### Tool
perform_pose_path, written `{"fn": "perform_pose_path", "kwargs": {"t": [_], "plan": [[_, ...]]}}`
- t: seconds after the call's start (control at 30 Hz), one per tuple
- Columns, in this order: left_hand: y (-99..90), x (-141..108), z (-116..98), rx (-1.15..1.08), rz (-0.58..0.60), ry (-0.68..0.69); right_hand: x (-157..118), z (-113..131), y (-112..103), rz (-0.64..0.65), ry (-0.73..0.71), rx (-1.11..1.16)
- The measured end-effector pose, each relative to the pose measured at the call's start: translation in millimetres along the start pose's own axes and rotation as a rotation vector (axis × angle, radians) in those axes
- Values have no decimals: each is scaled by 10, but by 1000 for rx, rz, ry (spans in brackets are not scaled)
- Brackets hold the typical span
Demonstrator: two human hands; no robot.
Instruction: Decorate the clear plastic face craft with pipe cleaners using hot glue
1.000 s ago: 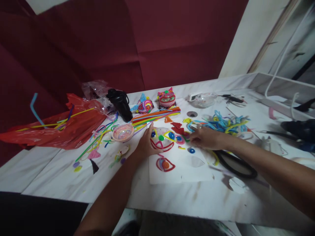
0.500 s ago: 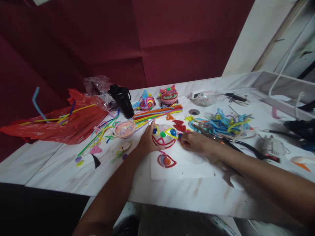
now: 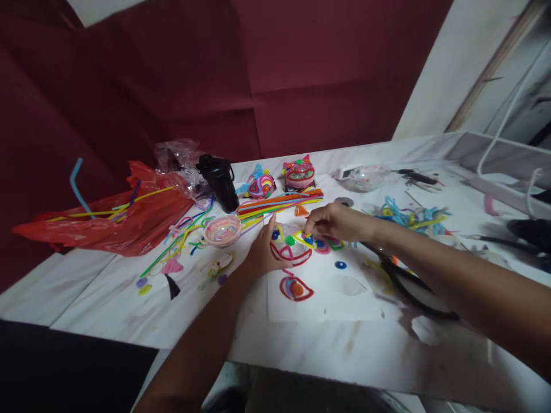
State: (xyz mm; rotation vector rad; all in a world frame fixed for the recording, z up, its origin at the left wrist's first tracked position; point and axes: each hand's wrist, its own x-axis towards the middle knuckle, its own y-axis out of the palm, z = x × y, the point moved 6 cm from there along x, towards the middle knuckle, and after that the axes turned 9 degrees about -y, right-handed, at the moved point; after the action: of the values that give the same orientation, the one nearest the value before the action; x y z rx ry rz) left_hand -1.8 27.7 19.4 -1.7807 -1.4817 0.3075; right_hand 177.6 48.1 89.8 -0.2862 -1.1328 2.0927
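A clear plastic dome decorated as a face (image 3: 291, 255) sits on a white paper sheet (image 3: 310, 312). It has a red mouth, a green nose and yellow-edged blue eyes. My left hand (image 3: 262, 251) holds its left side, thumb low and fingers at the upper edge. At the face's right eye, my right hand (image 3: 329, 222) is closed in a pinch; what is between the fingertips is hidden. Nearby on the paper lie a red-rimmed eye shape with an orange centre (image 3: 297, 289), a small blue ring (image 3: 340, 265) and a pink-and-blue coiled piece (image 3: 322, 245).
Behind are a bundle of pipe cleaners (image 3: 279, 203), two decorated fuzzy figures, one pink (image 3: 300, 174), and a black bottle (image 3: 218, 180). A pink bowl (image 3: 222, 230) and red plastic bag (image 3: 129, 221) lie left. Under my right forearm are black-handled scissors (image 3: 413, 287).
My right hand has moved up and left from the coloured pieces beside the face to its right eye. The blue ring now shows on the paper. My left hand stays at the dome.
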Motion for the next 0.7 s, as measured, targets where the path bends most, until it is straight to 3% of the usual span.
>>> {"fn": "perform_pose_path", "kwargs": {"t": [0.13,0.23,0.7], "plan": [[-1,-6,-1,15,-8,17,185,127,-2,105,-87,-178],[-4,-7,19,29,-10,-1,265,182,6,184,-75,-259],[-17,7,115,-18,19,-121,447,324,-51,227,-78,-398]]}}
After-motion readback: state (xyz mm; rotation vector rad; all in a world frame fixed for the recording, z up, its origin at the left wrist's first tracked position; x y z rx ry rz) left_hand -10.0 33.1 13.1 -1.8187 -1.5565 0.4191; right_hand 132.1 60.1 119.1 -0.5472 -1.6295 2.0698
